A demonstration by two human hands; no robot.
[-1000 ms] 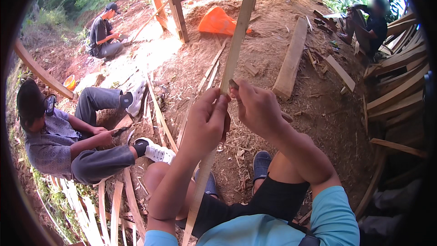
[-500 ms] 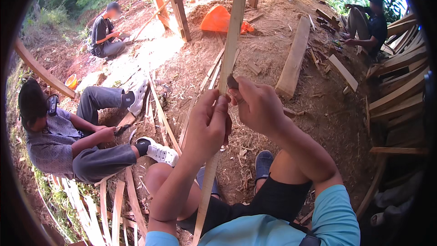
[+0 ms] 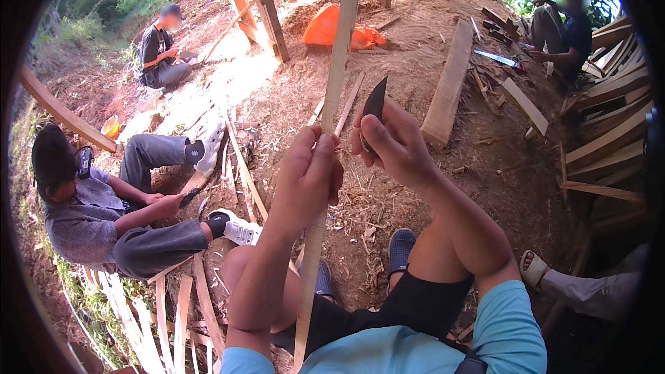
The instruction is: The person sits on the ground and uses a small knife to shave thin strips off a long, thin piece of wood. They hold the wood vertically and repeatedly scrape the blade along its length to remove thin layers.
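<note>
A long, thin pale wooden strip runs upright before me, from my lap past the top of the view. My left hand is closed round it near its middle, thumb on top. In my right hand is a knife with a short, dark curved blade, its point upward. My right thumb lies against the lower part of the blade, and my fingers hide the handle. The blade stands a little to the right of the strip, apart from it.
A seated person works close at my left; others sit far left and far right. Someone's sandalled foot is at my right. A plank, orange sheet, saw and stacked timber lie around.
My right hand has moved away from the strip and turned, bringing the knife blade into view. The strip's top leans further left. A sandalled foot has appeared at the right.
</note>
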